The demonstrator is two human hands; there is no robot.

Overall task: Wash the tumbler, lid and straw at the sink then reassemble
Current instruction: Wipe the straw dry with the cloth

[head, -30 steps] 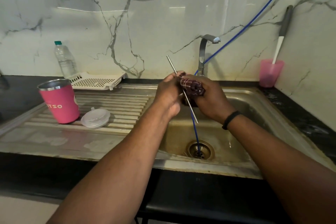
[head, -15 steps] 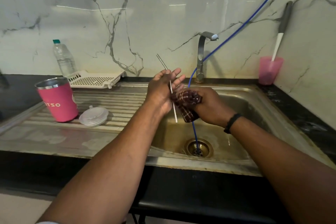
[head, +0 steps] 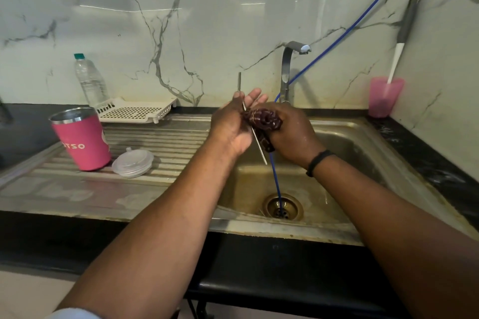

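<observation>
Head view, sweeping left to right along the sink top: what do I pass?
Pink tumbler → clear lid → left hand with the metal straw → right hand gripping a dark cloth → pink cup in the right corner.

Thin shiny metal straw (head: 260,146); patterned cloth (head: 263,120); dull stained steel sink (head: 363,142)

From my feed the light is dim and greenish. Thin bright streaks glare off the glossy white marble wall (head: 233,21). The black stone counter (head: 23,127) sinks into shadow. Wide-angle distortion bows the steel sink's front rim (head: 285,230); my forearms look soft near the bottom edge.
</observation>
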